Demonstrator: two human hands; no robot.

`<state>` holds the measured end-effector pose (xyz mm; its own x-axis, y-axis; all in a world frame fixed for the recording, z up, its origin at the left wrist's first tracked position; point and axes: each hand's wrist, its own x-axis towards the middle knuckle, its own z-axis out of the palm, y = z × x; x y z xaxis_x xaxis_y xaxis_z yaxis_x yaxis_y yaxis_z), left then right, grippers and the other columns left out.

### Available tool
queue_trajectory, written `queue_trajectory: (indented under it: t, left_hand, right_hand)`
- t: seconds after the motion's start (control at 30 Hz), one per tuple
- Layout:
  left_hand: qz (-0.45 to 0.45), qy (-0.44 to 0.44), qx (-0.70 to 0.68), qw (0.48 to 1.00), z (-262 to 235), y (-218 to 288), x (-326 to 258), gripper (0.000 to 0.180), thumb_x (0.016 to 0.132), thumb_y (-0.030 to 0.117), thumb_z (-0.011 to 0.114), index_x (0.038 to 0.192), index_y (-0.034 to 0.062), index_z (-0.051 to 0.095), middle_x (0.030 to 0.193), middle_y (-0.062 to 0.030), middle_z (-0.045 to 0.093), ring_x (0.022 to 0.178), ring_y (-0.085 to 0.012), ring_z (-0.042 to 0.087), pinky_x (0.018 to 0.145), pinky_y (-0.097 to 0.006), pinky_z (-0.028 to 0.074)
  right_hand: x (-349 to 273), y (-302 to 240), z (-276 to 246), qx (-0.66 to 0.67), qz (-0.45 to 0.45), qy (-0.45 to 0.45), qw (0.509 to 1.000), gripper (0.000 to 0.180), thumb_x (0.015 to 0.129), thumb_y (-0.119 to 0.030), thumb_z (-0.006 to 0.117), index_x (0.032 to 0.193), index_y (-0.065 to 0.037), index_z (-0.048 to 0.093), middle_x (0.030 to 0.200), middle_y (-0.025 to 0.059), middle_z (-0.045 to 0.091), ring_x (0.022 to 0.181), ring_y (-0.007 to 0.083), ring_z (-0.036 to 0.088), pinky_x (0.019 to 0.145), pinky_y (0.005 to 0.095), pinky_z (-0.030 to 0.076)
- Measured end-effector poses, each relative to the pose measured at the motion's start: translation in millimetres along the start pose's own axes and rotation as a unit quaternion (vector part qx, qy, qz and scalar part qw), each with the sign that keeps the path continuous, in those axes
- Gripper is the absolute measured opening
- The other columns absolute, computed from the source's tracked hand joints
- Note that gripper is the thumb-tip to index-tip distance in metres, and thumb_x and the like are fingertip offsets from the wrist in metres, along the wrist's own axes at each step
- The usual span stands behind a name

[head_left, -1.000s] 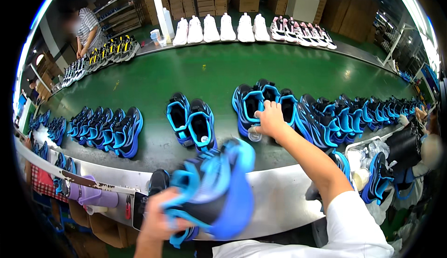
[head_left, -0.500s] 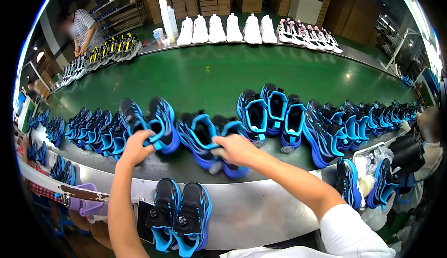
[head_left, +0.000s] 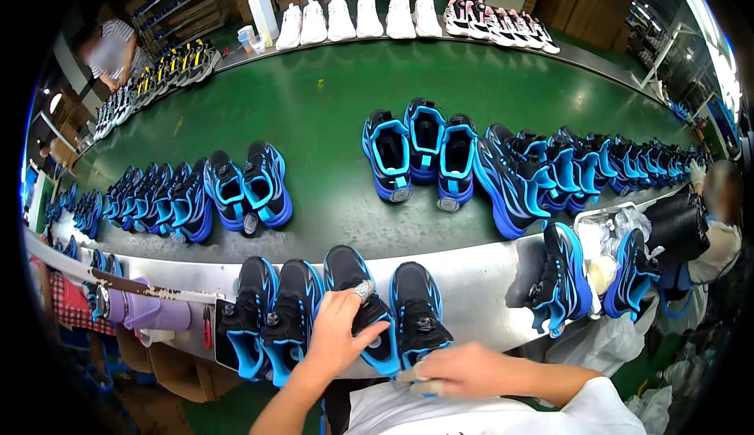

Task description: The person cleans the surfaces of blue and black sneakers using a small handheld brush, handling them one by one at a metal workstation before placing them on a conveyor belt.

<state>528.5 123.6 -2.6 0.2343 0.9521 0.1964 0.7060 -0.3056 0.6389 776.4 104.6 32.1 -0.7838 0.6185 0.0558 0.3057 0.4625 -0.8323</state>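
Four black and blue shoes stand in a row on the grey metal ledge (head_left: 479,278) in front of me. My left hand (head_left: 338,334) grips the third shoe (head_left: 347,268) from the left across its top, with a silvery tip showing at one finger. To its right is the fourth shoe (head_left: 416,309). My right hand (head_left: 465,368) lies low by my white shirt, just below that shoe's heel, closed around a small pale object (head_left: 415,378). The two left shoes (head_left: 267,321) stand untouched.
Beyond the ledge runs a green conveyor belt (head_left: 330,113) with groups of blue shoes (head_left: 424,152). White and pink shoes (head_left: 369,15) line its far side. A tray and two more blue shoes (head_left: 565,278) are at right. Other people work at far left and right.
Both hands have drawn back from the blue shoes on the belt to the near ledge. The left hand has taken hold of a black and blue shoe there.
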Motion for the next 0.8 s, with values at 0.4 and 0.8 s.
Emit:
queue_trajectory:
  t: [0.4,0.8]
  left_hand:
    - [0.012,0.119,0.046,0.992,27,21,-24,0.036,0.065,-0.007,0.063,0.099,0.0042,0.065,0.106,-0.0129,0.063,0.091,-0.0331,0.058,0.079,-0.039,0.049]
    - [0.048,0.010,0.176,0.983,38,35,-32,0.019,0.072,0.005,0.064,0.090,0.0054,0.067,0.137,-0.0168,0.050,0.108,-0.0374,0.052,0.086,-0.045,0.045]
  right_hand:
    - [1,57,19,-0.036,0.072,0.237,0.968,0.051,0.067,0.001,0.067,0.116,-0.013,0.061,0.100,0.0105,0.062,0.088,0.0322,0.063,0.071,0.0392,0.054]
    - [-17,20,47,-0.313,0.016,0.149,0.938,0.050,0.082,-0.008,0.055,0.131,-0.005,0.054,0.128,0.0277,0.049,0.116,0.0371,0.054,0.093,0.0390,0.051]
